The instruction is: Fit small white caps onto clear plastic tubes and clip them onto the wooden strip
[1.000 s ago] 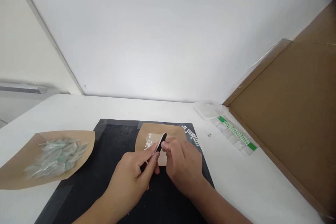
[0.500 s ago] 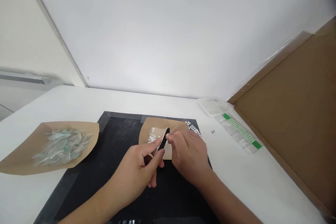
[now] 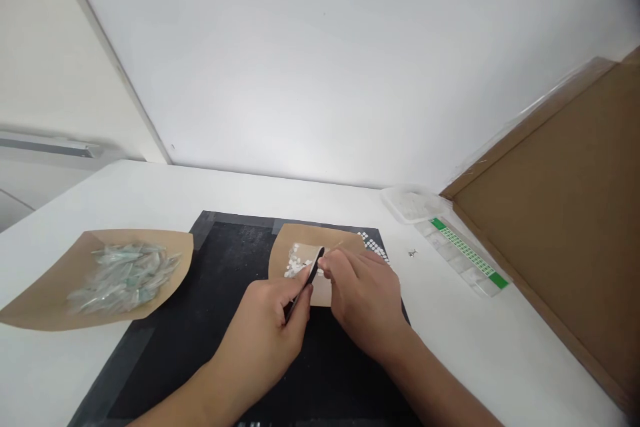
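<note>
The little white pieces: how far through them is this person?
Seemingly done: rows of white pieces on the mat. In hand: the left hand holds a black file against something small, hidden, pinched in the right hand. Probably left: loose pieces on the brown paper, and perhaps the greenish pile.

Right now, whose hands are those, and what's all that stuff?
Those are one person's two bare hands. The camera sits on their head, looking down. The left hand holds a thin black stick, like a nail file. The right hand is pinched shut at the stick's tip; anything inside the pinch is too small to see. Under them a black mat lies on the white table. On it, a small brown paper carries tiny white pieces. Left, a bigger brown paper holds pale green bits. Right: a clear tray, a green-marked strip and cardboard.
</note>
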`<state>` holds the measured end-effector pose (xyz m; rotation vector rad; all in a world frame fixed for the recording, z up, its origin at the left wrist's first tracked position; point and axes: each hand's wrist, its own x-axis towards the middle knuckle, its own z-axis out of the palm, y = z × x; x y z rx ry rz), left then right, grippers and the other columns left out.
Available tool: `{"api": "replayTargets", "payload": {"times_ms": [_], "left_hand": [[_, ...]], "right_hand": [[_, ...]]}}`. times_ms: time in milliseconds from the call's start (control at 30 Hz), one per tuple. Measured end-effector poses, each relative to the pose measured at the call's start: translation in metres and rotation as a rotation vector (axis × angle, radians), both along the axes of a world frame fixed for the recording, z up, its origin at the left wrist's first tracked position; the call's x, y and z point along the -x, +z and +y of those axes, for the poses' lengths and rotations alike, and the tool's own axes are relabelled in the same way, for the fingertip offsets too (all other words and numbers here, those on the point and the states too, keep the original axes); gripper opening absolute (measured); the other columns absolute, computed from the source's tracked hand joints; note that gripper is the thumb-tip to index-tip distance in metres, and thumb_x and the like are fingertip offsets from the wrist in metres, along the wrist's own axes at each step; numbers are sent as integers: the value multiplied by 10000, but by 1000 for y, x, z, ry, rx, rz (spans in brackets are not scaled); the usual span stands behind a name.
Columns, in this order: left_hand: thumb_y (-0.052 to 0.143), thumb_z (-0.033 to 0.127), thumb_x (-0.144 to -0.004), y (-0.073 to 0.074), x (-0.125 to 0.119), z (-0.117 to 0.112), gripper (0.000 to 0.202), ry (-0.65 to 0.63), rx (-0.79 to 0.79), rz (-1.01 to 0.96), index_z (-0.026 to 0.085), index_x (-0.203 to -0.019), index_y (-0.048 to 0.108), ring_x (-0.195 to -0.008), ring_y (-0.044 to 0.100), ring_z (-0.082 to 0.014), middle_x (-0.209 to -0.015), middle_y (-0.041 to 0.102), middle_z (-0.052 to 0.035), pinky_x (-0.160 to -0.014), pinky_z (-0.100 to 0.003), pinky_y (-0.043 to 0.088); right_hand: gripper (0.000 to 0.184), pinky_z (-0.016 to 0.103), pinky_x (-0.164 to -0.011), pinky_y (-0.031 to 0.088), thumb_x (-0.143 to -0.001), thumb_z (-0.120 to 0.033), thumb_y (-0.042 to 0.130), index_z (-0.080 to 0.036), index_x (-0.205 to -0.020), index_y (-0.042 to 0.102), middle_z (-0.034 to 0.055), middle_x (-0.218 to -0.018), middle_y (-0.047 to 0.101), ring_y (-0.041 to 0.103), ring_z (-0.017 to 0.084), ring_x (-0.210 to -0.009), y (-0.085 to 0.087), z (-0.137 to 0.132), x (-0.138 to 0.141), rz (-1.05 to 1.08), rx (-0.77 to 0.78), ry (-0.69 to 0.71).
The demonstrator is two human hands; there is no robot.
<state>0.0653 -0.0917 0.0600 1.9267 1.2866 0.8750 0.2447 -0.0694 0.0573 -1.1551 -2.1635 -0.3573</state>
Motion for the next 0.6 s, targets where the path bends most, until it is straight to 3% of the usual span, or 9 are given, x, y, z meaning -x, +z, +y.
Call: {"api": "replayTargets", "payload": {"times_ms": [133,233,367,600], "left_hand": [[482,303,-1034,-1,1,-2,401,2,9,-10,182,-659,558,-468,423,-89,-530,488,51,-499,-228,292],[478,301,-1041,-2,1,-3,401,-24,10,-21,179,-671,576,-504,476,-93,-566,528,42,-527,-222,325],[476,288,-1044,0,0,-1,378,-9,-47,-41,176,-701,589,-535,504,-92,-607,552,38,-558,-216,353],[496,301,-1037,-1,3,3,324,4,-25,-38,175,-784,655,-585,546,-108,-662,596,26,-616,-217,404]], "right_hand": [[228,307,-617,262,-948,-72,465,-209,-776,520,-28,-647,590,487,144,-572,1,0,-2,5,62,48],[201,307,-626,269,-971,-99,472,-206,-810,525,-37,-665,620,520,131,-572,5,-4,-6,1,129,79],[196,300,-649,286,-979,-104,492,-205,-817,536,-41,-646,621,520,129,-574,9,-2,-6,43,63,38],[224,309,-638,274,-969,-91,462,-206,-791,532,-29,-641,615,521,134,-572,-5,-3,4,28,81,88]]}}
